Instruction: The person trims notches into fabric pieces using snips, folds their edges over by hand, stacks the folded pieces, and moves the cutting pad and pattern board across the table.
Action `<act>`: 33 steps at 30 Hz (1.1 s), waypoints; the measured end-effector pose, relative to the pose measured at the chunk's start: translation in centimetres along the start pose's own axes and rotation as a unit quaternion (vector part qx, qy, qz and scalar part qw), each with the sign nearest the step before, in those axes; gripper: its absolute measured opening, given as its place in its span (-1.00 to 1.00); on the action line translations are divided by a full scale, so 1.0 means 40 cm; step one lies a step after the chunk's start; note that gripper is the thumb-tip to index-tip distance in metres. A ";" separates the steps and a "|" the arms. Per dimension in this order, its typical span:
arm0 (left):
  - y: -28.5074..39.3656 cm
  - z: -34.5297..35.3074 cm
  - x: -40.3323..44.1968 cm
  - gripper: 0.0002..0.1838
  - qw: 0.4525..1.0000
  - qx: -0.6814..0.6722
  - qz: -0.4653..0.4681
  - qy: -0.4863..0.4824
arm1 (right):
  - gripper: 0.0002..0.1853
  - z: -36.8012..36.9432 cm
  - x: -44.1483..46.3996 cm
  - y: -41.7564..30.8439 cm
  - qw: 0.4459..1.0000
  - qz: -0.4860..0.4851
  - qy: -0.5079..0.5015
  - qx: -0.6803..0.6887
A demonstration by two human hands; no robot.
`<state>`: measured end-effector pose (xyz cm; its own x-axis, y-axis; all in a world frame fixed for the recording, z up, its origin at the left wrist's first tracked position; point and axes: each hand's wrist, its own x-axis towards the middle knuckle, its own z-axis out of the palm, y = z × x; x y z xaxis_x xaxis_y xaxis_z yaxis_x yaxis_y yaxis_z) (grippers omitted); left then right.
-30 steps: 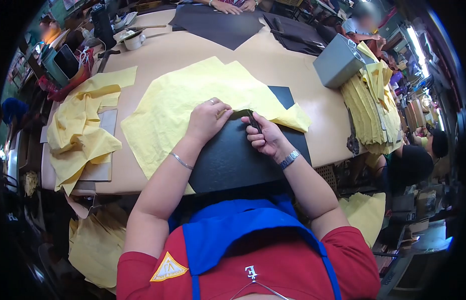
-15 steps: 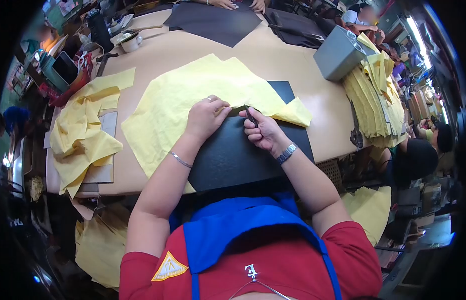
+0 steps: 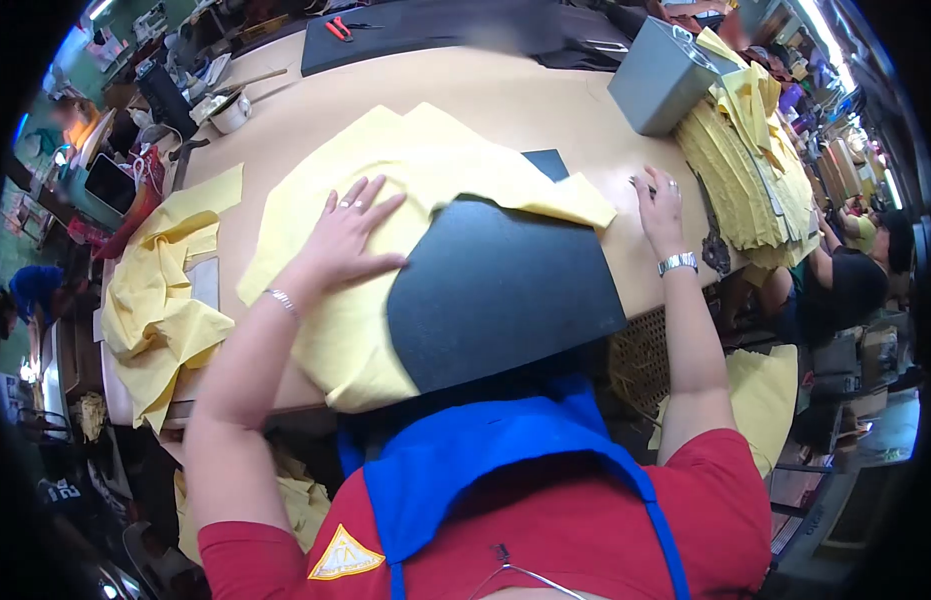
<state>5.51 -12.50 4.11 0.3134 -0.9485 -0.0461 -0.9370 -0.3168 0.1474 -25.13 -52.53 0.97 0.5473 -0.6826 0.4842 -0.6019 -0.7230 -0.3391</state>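
Note:
My left hand (image 3: 353, 235) lies flat with fingers spread on a large yellow sheet of cloth or soft leather (image 3: 315, 190). Under that sheet is a black board (image 3: 505, 290), its dark surface exposed in the middle and right. The sheet's edge curves around the exposed part, and one yellow flap extends to the right. Off to the right, over the bare tabletop, my right hand (image 3: 661, 212) has its fingers curled around a small dark hand tool (image 3: 649, 187). Its exact kind is mostly hidden by the fingers.
A grey metal box (image 3: 657, 80) stands at the back right beside a thick stack of yellow pieces (image 3: 730, 190). Crumpled yellow material (image 3: 165, 310) lies at the left. Red-handled pliers or cutters (image 3: 338, 29) rest on dark material at the far edge. A white cup (image 3: 228, 113) stands back left.
My right hand has moved right, away from the sheet's edge, with the dark tool. My left hand has let go of the edge and spread out farther left. More of the black board shows.

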 end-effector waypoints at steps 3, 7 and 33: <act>0.068 0.041 0.141 0.04 0.965 -0.010 -0.256 0.060 | -0.48 -0.078 -0.052 -0.279 0.975 -0.046 -0.084 0.201; 0.057 0.083 0.225 0.04 0.924 -0.074 -0.337 0.165 | -0.31 -0.070 -0.227 -0.467 0.958 -0.180 -0.196 0.103; 0.305 0.064 0.104 -0.58 0.977 -0.122 0.097 0.147 | -0.62 -0.176 0.046 -0.364 0.939 -0.274 -0.164 0.126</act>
<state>-5.00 -20.30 3.18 0.1984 -0.9372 0.2868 -0.9295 -0.0871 0.3583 -19.48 -42.52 12.48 0.9089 -0.1666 0.3822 -0.0428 -0.9492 -0.3119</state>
